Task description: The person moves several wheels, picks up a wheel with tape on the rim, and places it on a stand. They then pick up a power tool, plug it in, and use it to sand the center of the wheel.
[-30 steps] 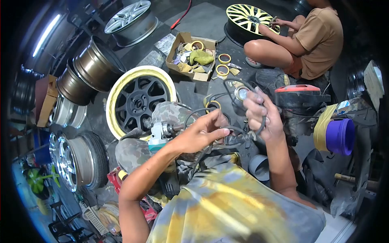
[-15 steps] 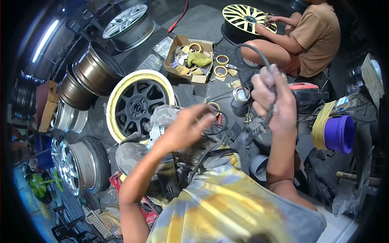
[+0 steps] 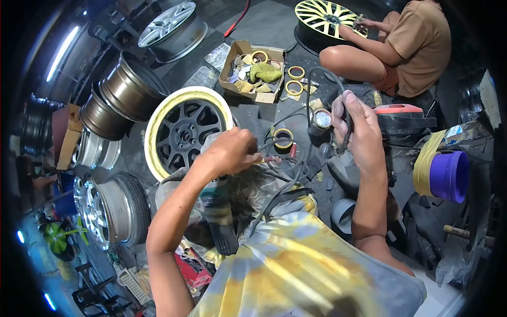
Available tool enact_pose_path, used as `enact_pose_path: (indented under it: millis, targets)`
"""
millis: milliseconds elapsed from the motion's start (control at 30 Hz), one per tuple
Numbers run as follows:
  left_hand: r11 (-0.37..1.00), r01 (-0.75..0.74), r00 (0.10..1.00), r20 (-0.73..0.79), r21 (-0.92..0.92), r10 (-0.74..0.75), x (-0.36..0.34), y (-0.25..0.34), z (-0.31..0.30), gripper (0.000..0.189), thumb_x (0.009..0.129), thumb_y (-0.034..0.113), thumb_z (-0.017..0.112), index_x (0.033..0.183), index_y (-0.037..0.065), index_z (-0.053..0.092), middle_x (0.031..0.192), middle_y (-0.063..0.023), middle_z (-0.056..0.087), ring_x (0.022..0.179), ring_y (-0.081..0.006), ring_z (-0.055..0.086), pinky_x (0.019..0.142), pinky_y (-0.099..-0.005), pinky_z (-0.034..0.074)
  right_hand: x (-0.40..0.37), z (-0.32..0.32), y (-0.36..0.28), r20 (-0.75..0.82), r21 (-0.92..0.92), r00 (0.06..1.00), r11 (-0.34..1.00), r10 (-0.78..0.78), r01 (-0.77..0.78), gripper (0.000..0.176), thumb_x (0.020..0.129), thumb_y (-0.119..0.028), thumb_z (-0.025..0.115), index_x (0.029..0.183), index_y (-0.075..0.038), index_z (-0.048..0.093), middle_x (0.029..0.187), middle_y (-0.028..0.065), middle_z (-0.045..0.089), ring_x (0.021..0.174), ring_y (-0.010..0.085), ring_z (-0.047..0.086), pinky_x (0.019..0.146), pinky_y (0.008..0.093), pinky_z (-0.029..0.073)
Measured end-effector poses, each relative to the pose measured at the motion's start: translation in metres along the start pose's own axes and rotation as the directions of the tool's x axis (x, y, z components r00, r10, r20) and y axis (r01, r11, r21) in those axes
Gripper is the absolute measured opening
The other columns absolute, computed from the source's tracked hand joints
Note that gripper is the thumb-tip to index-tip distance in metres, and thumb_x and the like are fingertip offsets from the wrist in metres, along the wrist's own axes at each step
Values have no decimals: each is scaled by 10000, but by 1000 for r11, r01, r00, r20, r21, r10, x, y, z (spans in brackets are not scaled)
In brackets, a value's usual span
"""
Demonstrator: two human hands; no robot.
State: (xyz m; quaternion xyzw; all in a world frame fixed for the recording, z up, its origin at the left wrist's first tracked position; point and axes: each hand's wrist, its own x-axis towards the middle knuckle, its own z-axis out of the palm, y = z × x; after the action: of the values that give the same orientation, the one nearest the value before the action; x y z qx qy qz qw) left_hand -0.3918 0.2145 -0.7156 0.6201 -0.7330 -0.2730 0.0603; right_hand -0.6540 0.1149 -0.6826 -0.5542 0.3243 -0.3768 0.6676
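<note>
My right hand is raised at the right, its fingers closed round a black cable. From there the cable arcs up and back down, with loose loops hanging over my lap. My left hand is curled above my knees, palm down, beside the loops; what it grips, if anything, is hidden under the fingers. A power tool with a teal and black body lies across my lap below the left wrist. Just beyond that hand lies a dark spoked wheel with yellow tape round its rim.
A cardboard box of tape rolls and a cloth sits ahead, with tape rolls beside it. Another person works on a yellow-spoked wheel. Bronze wheels stand left; a purple tub is at the right.
My left hand has drawn slightly back and its spread fingers have curled in. My right hand still grips the cable, with its thumb now raised, and the cable loop has shifted. The view has shifted slightly.
</note>
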Motion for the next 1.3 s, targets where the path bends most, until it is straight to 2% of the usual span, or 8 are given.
enact_pose_path:
  millis: [133, 267, 400, 667, 900, 1100, 1133, 1300]
  targets:
    - [831, 172, 978, 190, -528, -82, 11, 61, -9, 253, 853, 184, 777, 898, -52, 699, 716, -220, 676, 696, -391, 673, 639, -432, 506, 2, -8, 1, -17, 27, 998, 998, -55, 55, 426, 1075, -444, 463, 879, -80, 568, 659, -45, 468, 536, 32, 398, 485, 187, 303]
    - [964, -200, 973, -148, -173, 175, 50, 48, 52, 149, 837, 102, 756, 848, -32, 692, 787, -234, 700, 795, -396, 707, 706, -476, 542, 9, -8, -6, -8, 73, 999, 996, -44, 44, 417, 1073, -439, 473, 891, -78, 575, 665, -39, 471, 554, 29, 416, 494, 193, 324]
    - [960, 102, 987, -149, 259, -65, 82, 33, 60, 117, 775, 81, 739, 852, 4, 699, 895, -232, 688, 895, -425, 690, 800, -512, 553, 18, -7, 3, 27, 84, 998, 995, -55, 53, 403, 1070, -441, 482, 923, -82, 589, 688, -51, 483, 538, 17, 405, 481, 181, 313]
    - [850, -166, 985, -123, -500, 120, 67, 43, -10, 321, 923, 207, 730, 1141, -23, 681, 1024, -148, 705, 878, -160, 679, 698, -310, 561, 50, -29, 42, -33, 339, 998, 940, 62, -47, 389, 1075, -464, 460, 963, -111, 580, 715, -55, 507, 490, 7, 368, 435, 175, 297]
    - [864, -250, 968, -140, -437, 209, 99, 63, 8, 348, 854, 221, 807, 856, -46, 585, 755, -82, 520, 673, -154, 467, 582, -351, 410, 67, -31, 64, -49, 451, 994, 890, 102, -69, 417, 1069, -448, 483, 1043, -61, 635, 780, -28, 583, 539, 45, 475, 467, 202, 367]
    - [739, -123, 989, -145, -662, 34, 115, 41, -17, 210, 931, 168, 750, 947, -36, 703, 757, -1, 628, 676, -57, 619, 594, -230, 479, 48, -34, 58, -370, -376, 886, 917, -281, 134, 293, 1024, -268, 588, 1103, 7, 651, 859, 55, 627, 670, 108, 575, 642, 280, 496]
    - [682, -129, 989, -144, -720, 35, 116, 36, -24, 208, 933, 188, 753, 946, -16, 716, 744, 2, 654, 663, -53, 618, 593, -228, 476, 39, -31, 61, -335, -634, 779, 738, -530, 229, 235, 993, -208, 638, 1074, 13, 655, 845, 55, 628, 684, 110, 582, 647, 287, 491]
    - [587, -30, 991, -102, -809, -90, 122, 23, -53, 282, 913, 263, 777, 998, 4, 706, 836, -25, 708, 728, -86, 681, 739, -217, 564, -52, 33, 52, 372, -203, 913, 974, 167, -96, 222, 934, -191, 726, 983, 19, 675, 838, 66, 683, 732, 102, 616, 654, 313, 511]
